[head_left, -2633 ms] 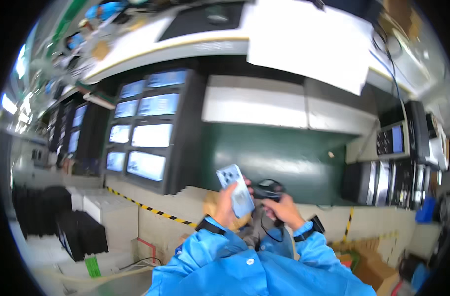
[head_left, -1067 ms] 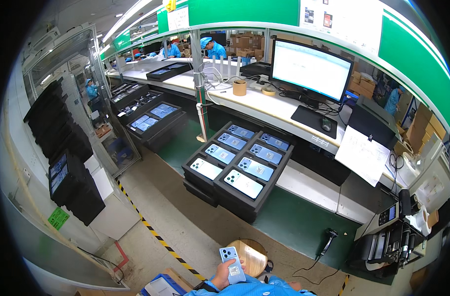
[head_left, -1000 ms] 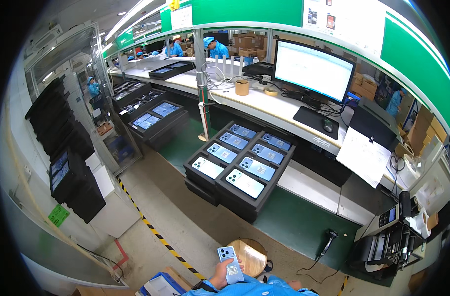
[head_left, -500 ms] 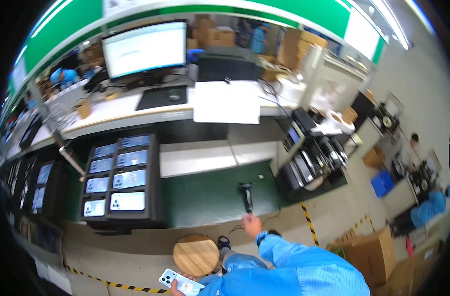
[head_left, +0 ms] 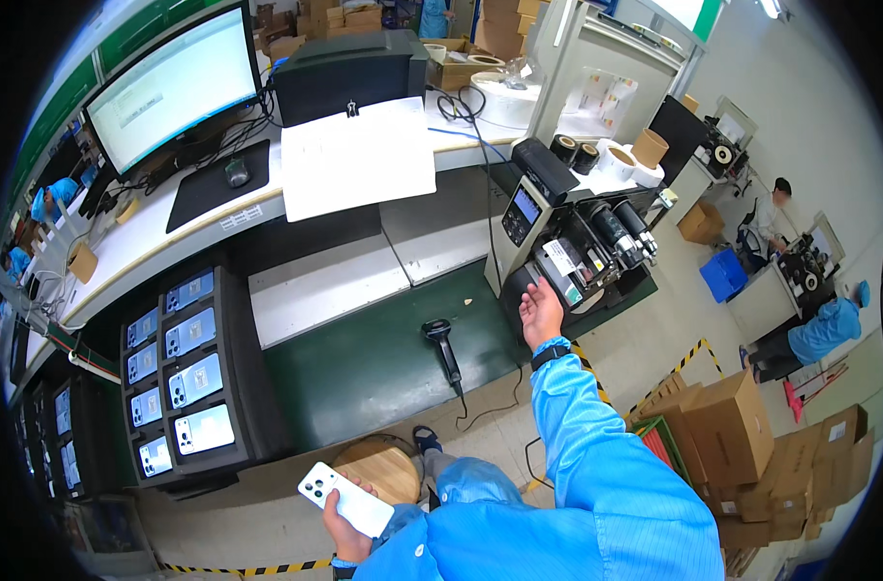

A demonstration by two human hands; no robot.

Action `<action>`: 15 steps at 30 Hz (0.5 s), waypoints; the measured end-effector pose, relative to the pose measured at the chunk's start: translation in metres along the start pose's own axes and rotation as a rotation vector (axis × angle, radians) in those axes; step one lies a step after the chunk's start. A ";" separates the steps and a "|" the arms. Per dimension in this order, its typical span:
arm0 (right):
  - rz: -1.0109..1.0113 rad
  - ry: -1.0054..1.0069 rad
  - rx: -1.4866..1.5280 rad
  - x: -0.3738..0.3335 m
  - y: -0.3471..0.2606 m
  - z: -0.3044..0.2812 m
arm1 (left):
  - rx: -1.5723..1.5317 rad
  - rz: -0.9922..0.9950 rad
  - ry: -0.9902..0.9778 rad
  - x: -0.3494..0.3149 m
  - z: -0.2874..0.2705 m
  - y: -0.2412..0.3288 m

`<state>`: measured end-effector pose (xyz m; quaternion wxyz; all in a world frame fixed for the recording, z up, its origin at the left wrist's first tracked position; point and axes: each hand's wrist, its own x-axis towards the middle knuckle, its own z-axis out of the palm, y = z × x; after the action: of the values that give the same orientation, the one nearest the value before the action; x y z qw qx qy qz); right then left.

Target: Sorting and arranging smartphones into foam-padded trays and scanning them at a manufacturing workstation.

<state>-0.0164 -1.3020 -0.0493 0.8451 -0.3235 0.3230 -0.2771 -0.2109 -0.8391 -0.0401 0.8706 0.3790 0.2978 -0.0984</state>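
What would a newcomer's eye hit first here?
Probably the right hand, close to the open label printer right of centre. Next, the pale smartphone in the left hand at lower centre. Then the black tray of blue phones at left, with a barcode scanner between tray and printer.

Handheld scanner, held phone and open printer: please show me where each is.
Handheld scanner (head_left: pixel 446 351), head view: upper handle.
Held phone (head_left: pixel 354 504), head view: middle of back.
Open printer (head_left: pixel 565 259), head view: exposed inner mechanism.

No lettering can be read anywhere, monitor (head_left: pixel 175 92), paper sheet (head_left: pixel 359 160) and printer display (head_left: pixel 526 204) included.
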 end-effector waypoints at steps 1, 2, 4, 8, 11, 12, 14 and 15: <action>0.008 -0.001 0.028 0.000 0.001 0.002 | 0.022 0.016 -0.011 0.000 0.002 0.002; 0.026 -0.007 0.017 0.003 0.004 0.004 | 0.015 0.021 0.009 0.002 0.003 0.004; 0.046 -0.067 0.076 0.011 0.010 0.005 | -0.021 -0.018 0.006 0.005 0.002 0.005; 0.034 -0.097 0.094 0.020 0.000 0.012 | -0.075 -0.092 -0.024 0.024 -0.007 0.001; -0.051 -0.153 0.044 0.033 -0.001 0.017 | -0.118 -0.089 -0.018 0.023 0.002 0.005; -0.077 -0.156 -0.040 0.034 0.000 0.023 | -0.138 -0.071 -0.039 0.020 0.005 0.007; -0.148 -0.142 -0.219 0.028 0.004 0.035 | -0.100 -0.051 0.012 0.016 0.012 0.012; -0.159 -0.116 -0.234 0.030 0.009 0.038 | -0.120 -0.047 0.033 0.016 0.010 0.010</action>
<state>0.0325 -1.3025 -0.0446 0.7943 -0.4599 0.2769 -0.2845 -0.1900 -0.8385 -0.0388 0.8841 0.3208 0.3264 -0.0945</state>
